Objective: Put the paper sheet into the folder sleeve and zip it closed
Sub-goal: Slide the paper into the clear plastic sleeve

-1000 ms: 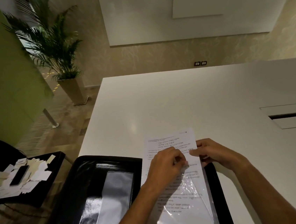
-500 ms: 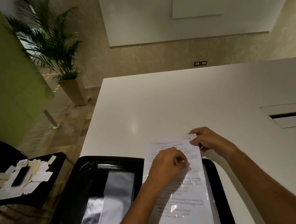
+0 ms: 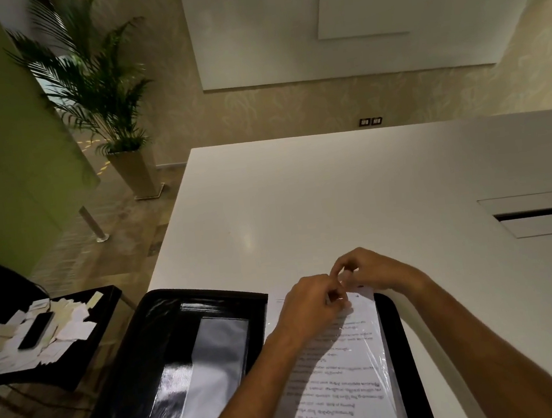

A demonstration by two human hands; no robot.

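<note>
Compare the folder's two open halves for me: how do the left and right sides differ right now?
The left half shows glossy black lining with an empty clear pocket; the right half is covered by the printed paper sheet under clear plastic. Both hands work at the right half's top; none touch the left. Both have black borders.

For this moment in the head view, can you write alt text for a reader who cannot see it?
Both hands, left hand and right hand, meet at the top edge of a printed paper sheet lying under a clear plastic sleeve in an open black zip folder on a white table.
</note>
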